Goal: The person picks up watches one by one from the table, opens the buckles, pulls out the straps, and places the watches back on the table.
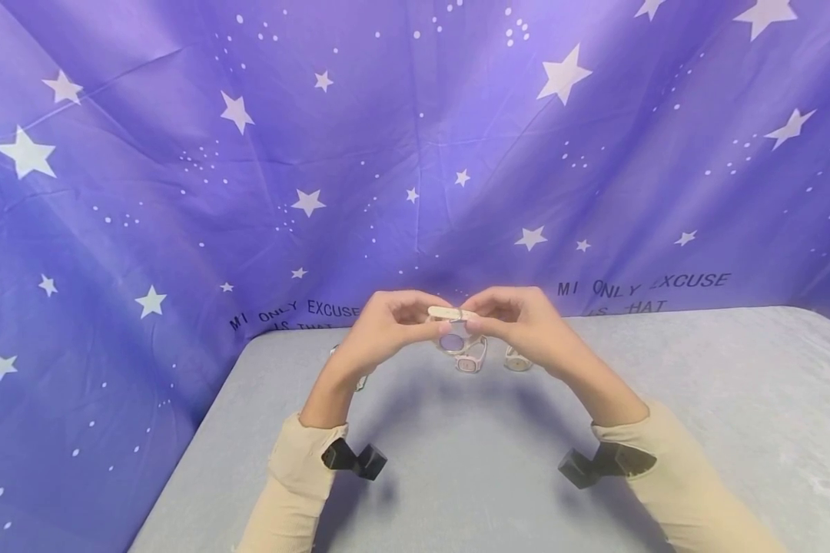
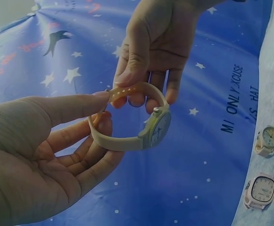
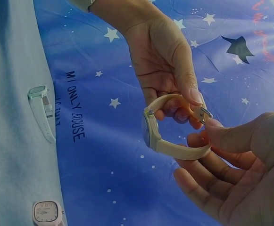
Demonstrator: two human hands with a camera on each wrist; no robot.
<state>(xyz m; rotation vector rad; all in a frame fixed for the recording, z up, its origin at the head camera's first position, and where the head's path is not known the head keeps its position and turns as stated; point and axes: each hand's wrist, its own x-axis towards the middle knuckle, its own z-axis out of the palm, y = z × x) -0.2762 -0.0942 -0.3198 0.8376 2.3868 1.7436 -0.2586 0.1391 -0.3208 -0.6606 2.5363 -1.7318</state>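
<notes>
Both hands hold a cream wristwatch [image 1: 452, 342] up over the far part of the table, its strap bent into a loop. My left hand [image 1: 396, 326] pinches the strap [image 2: 120, 144] between thumb and fingers at the buckle end. From the other side, my right hand [image 1: 519, 322] pinches the strap too, its thumb close to the metal buckle [image 3: 205, 114]. The watch's round case [image 2: 160, 129] hangs at the side of the loop away from both thumbs. A row of small holes shows along the strap in the left wrist view.
Several other watches lie on the grey cloth-covered table [image 1: 470, 461]: a pink square one [image 1: 467, 365], a round one [image 1: 517, 360] by the right hand, and a mint green one [image 3: 38, 101] at the left. A purple star-patterned curtain [image 1: 415, 138] hangs behind the table.
</notes>
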